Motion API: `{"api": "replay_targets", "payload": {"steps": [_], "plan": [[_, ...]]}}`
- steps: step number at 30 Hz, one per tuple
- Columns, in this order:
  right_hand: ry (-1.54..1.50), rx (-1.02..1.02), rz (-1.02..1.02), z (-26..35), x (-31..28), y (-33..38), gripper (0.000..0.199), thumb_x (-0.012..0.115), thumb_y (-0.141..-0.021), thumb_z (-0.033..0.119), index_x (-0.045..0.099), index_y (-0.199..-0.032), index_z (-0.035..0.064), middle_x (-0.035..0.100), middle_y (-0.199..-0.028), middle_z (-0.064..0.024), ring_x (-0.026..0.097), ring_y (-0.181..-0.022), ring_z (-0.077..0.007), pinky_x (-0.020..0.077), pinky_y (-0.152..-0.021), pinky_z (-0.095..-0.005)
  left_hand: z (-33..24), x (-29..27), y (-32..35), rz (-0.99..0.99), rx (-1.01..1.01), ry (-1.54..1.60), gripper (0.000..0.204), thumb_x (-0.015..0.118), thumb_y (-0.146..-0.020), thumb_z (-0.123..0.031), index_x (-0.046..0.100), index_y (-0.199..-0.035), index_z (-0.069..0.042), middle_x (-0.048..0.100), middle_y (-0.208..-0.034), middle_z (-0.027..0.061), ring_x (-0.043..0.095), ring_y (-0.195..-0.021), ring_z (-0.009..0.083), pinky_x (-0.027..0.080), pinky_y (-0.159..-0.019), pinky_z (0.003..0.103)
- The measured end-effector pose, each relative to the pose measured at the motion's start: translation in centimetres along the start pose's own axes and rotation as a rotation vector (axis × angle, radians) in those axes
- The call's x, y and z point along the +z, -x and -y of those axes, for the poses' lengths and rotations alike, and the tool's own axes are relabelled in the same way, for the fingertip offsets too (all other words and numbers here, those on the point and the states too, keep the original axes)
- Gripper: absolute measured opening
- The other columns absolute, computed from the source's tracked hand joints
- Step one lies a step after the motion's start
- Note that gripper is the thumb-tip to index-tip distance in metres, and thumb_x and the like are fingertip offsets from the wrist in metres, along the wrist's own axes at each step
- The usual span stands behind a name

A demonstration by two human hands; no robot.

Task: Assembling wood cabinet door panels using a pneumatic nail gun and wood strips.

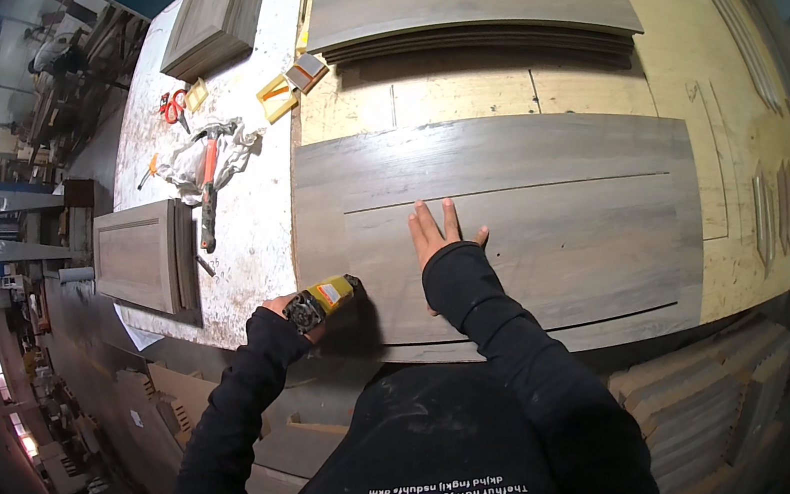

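Note:
A large grey-brown wood-grain panel (pixel 542 207) lies flat in front of me, with a long thin groove near its far side and another near its near side. My right hand (pixel 435 236) rests on the panel's middle, close to the far groove, fingers spread. At the panel's near left corner, my left hand (pixel 280 305) is closed around a boxy yellow and black tool (pixel 325 296), its exact kind unclear. Most of the left fingers are hidden behind the tool.
Stacked panels (pixel 469 5) lie beyond, with cabinet doors (pixel 217 5) far left and more doors (pixel 141 257) near left. A hammer (pixel 209 185) on a white rag, red-handled scissors (pixel 172 107) and sanding blocks (pixel 305 73) sit on the white tabletop. Boards (pixel 705 412) are piled lower right.

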State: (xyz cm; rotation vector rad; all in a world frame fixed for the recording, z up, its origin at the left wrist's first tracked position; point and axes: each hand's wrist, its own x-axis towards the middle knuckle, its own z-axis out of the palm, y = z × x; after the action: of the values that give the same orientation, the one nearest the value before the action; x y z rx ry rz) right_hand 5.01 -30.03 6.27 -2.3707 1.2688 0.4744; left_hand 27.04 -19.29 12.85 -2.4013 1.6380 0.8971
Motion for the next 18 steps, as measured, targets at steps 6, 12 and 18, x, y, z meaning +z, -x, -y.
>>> {"api": "replay_targets", "payload": {"steps": [6,12,18], "plan": [[-0.041,-0.026,0.104,-0.1,-0.2,-0.4,0.119,0.081,-0.049,0.037,0.005,-0.136,0.0099,-0.004,-0.143,-0.0050,-0.004,-0.130,-0.0365,0.0264,-0.090,-0.0638,0.8,-0.3,-0.7,-0.017,0.126,0.088,0.036,0.065,-0.062,-0.030,0.062,-0.090,-0.007,0.063,-0.076,0.0149,0.061,-0.073,0.0295,0.050,-0.065,0.036],[-0.034,0.014,-0.019,0.0,-0.3,0.4,0.054,0.040,-0.085,0.013,0.020,-0.135,0.0133,0.005,-0.143,-0.0011,0.007,-0.130,-0.0319,0.0284,-0.086,-0.0666,-0.6,-2.8,-3.1,-0.059,0.151,0.306,0.035,0.065,-0.067,-0.025,0.061,-0.094,-0.004,0.064,-0.082,0.0104,0.063,-0.078,0.0226,0.049,-0.069,0.030],[-0.022,0.008,-0.097,-0.2,0.7,0.4,0.051,0.041,-0.085,0.015,0.025,-0.133,0.0140,0.009,-0.143,-0.0022,0.010,-0.130,-0.0303,0.0280,-0.083,-0.0687,-2.7,-4.2,-4.4,-0.005,0.069,0.327,0.033,0.067,-0.069,-0.022,0.060,-0.095,-0.003,0.064,-0.081,0.0081,0.061,-0.073,0.0180,0.048,-0.066,0.029]]}}
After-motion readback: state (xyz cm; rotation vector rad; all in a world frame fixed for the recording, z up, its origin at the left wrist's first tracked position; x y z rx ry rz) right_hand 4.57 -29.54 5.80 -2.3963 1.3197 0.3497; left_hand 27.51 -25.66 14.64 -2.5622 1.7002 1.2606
